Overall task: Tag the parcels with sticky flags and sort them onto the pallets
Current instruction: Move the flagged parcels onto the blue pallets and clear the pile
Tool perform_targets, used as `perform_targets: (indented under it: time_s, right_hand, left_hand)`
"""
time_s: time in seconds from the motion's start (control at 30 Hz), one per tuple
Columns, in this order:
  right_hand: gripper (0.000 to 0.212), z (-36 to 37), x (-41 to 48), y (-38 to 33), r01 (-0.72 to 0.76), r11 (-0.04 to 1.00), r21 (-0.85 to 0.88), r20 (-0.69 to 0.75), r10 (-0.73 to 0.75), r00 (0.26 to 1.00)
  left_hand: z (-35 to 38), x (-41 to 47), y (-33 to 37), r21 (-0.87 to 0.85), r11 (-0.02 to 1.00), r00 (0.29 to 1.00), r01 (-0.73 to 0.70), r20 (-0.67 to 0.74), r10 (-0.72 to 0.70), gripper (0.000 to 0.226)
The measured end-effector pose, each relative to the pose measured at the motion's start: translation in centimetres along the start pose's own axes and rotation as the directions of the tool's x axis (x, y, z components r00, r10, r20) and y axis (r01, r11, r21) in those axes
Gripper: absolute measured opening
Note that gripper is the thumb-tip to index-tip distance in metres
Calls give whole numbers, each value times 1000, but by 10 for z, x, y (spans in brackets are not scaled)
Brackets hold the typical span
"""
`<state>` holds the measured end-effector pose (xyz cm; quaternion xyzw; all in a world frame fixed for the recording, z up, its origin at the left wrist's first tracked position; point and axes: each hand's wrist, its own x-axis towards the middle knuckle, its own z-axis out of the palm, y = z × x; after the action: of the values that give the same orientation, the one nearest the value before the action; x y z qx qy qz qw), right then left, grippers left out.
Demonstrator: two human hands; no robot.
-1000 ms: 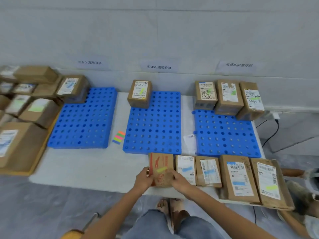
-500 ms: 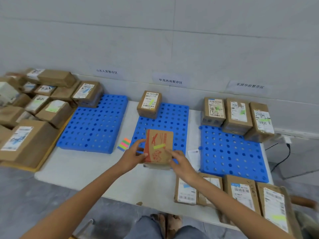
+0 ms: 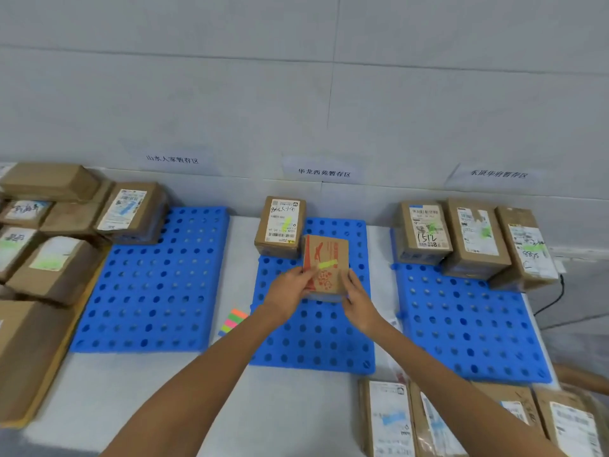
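Table (image 3: 131, 390) | L grip (image 3: 288, 293), R grip (image 3: 361, 303) grasp parcel (image 3: 329, 255) at mid pallet (image 3: 316, 341) | box (image 3: 280, 225) adjacent

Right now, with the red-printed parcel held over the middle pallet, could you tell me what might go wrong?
The red-printed parcel, gripped by the left hand and right hand, hangs close beside the labelled parcel on the middle pallet and could knock it askew. Fingers near its yellow flag might rub it loose.
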<state>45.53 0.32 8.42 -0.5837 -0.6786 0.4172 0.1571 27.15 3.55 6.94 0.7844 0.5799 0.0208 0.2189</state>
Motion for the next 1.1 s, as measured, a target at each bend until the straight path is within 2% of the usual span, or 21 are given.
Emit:
perform_targets:
  time_s: [0.1, 0.17, 0.23, 0.3, 0.43, 0.6, 0.7, 0.8, 0.9, 1.0, 1.1]
  right_hand:
    - [69, 9, 30, 15, -25, 999, -27, -26, 25, 999]
    - [70, 7, 51, 17, -67, 998, -10, -58, 66, 996]
    - [71, 1, 72, 16, -51, 999, -17, -72, 50, 996]
    - [73, -4, 91, 17, -26, 998, -55, -64, 23, 998]
    - [76, -9, 119, 21, -44, 990, -135, -39, 39, 998]
    - [81, -14, 132, 29, 12, 971, -239, -54, -26, 998]
    - [76, -21, 131, 31, 39, 966, -257, -75, -60, 995]
    - [69, -30, 111, 23, 17, 981, -194, -147, -46, 988]
    - [60, -29, 74, 14, 77, 993, -85, -208, -93, 974]
    - [54, -23, 27, 8, 63, 991, 116, -231, -34, 972]
    - [48, -22, -25, 13, 15, 971, 240, -278, 54, 959]
  left_hand:
    - [0, 33, -15, 330, 940, 992, -82, -62, 109, 64]
    - [-5, 50, -20, 445, 891, 986, -91, -85, 144, 71]
    - [-13, 68, -25, 474, 876, 982, -84, -112, 154, 74]
    - [-21, 84, -32, 453, 890, 989, -47, -101, 104, 76]
    - [-21, 103, -45, 280, 959, 999, 49, -5, -49, 62]
    - [-20, 105, -55, 199, 980, 1000, 12, -12, -10, 62]
    - [-29, 100, -51, 104, 995, 999, -7, -43, 11, 61]
    - [-29, 86, -40, 11, 998, 986, -63, -155, 64, 60]
    - [-15, 56, -15, -192, 963, 949, -190, -287, 130, 55]
    - [8, 14, 22, -410, 891, 952, -192, -297, 69, 48]
    - [34, -36, 54, -511, 834, 955, -206, -289, 59, 42]
